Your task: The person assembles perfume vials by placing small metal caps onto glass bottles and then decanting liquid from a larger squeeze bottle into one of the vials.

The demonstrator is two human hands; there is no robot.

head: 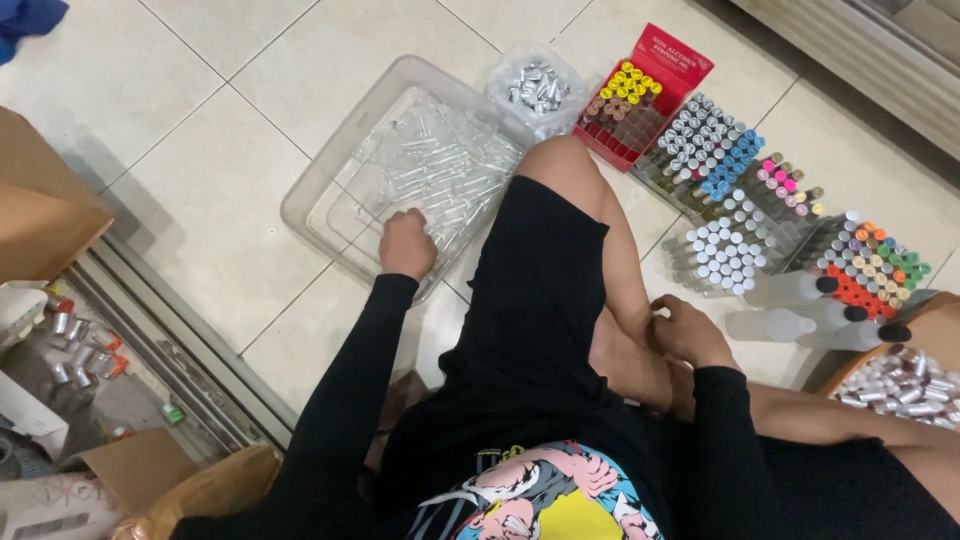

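The person sits on the tiled floor [250,170] in black clothing, one knee raised. The right hand [690,333] rests low against the shin with its fingers curled inward; whether they hold anything cannot be told. The left hand [406,243] reaches forward into a clear plastic tub [325,175], its fingers bent down among the clear glass vials [445,165] heaped inside. The vials lie under and just beyond the fingertips, and whether one is pinched cannot be told. Past the tub stands a small clear container of silver caps [535,85]. To its right is a red box [640,95] of yellow-capped vials, then racks of capped vials [715,150] in silver, blue, pink, white and mixed colours. Three frosted bottles with black caps [800,315] lie near the right knee.
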